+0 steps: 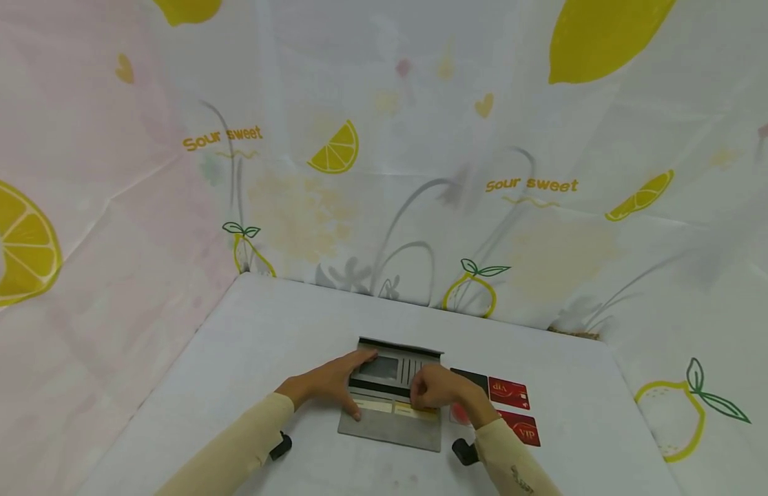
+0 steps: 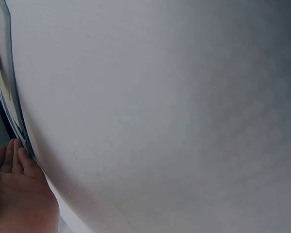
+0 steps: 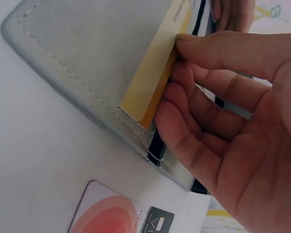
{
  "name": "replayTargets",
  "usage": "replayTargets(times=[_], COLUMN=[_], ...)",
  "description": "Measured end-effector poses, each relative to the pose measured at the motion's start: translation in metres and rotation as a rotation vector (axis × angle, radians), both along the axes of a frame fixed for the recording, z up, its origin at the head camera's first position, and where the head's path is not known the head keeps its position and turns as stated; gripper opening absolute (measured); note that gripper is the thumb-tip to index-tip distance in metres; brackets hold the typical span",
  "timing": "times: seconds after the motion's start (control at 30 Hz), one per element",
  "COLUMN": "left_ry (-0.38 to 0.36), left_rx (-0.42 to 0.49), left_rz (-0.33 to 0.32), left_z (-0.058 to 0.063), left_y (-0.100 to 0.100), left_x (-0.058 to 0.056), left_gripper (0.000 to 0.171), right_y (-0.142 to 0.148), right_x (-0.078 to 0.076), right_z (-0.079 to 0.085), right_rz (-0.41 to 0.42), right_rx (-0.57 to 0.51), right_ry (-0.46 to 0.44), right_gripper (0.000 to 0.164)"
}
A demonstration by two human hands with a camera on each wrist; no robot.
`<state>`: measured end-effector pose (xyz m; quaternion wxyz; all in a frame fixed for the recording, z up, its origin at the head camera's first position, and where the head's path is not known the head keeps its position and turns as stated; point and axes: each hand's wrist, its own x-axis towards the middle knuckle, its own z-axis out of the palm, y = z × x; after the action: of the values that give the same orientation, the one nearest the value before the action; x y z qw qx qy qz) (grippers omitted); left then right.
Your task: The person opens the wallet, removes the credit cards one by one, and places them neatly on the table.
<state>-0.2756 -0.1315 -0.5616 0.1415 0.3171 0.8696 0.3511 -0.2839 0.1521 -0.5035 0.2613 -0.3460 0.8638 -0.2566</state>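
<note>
A grey wallet (image 1: 390, 430) lies unfolded on the white table, with dark trim, slots and a see-through window (image 1: 384, 368) on its far half. My right hand (image 1: 434, 387) pinches a cream-and-orange card (image 3: 150, 77) between thumb and curled fingers at the near half's slot. In the right wrist view the card stands up along the slot edge. Beside it in the wallet sits another cream card (image 1: 372, 405). My left hand (image 1: 328, 380) rests spread over the wallet's left side, fingers on the far half and thumb on the near half.
Right of the wallet lie a black card (image 1: 472, 377), a red VIP card (image 1: 509, 393), a second red VIP card (image 1: 523, 428) and a white card with red circles (image 3: 104, 218). A lemon-print cloth (image 1: 384, 207) hangs behind the table.
</note>
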Motion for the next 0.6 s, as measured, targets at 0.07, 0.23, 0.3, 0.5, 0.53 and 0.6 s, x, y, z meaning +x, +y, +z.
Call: replayTargets(times=[0.07,0.23,0.3,0.5,0.53,0.6], left_ry=[-0.004,0.004,0.003,-0.014,-0.015,-0.013], left_rx=[0.002,-0.012,-0.011,0.0,0.001,0.0], left_rz=[0.0,0.005,0.008,0.006,0.004,0.0], left_z=[0.0003,-0.0012,-0.0019,0.0001,0.0009,0.001], left_y=[-0.0006,-0.0011,-0.0011,-0.0003,-0.0002,-0.0003], left_x=[-0.0001,-0.0012,-0.0015,0.0009,0.0011,0.0004], left_gripper=[0.125,0.125,0.125,0.125,0.125,0.125], right_y=[-0.0016,-0.0034,-0.004,-0.0059,-0.0063,-0.0067], right_x=[-0.0005,-0.002,-0.0028,-0.0051,-0.0052,-0.0048], right_z=[0.0009,0.0012,0.0007,0.0,0.0003,0.0016], right_rz=[-0.002,-0.017,-0.015,0.045,0.055,0.064], right_rx=[0.01,0.039,0.051,0.108,0.118,0.13], right_ry=[-0.011,-0.045,-0.057,-0.045,-0.04,-0.04], right_gripper=[0.014,0.015,0.015,0.018,0.019,0.019])
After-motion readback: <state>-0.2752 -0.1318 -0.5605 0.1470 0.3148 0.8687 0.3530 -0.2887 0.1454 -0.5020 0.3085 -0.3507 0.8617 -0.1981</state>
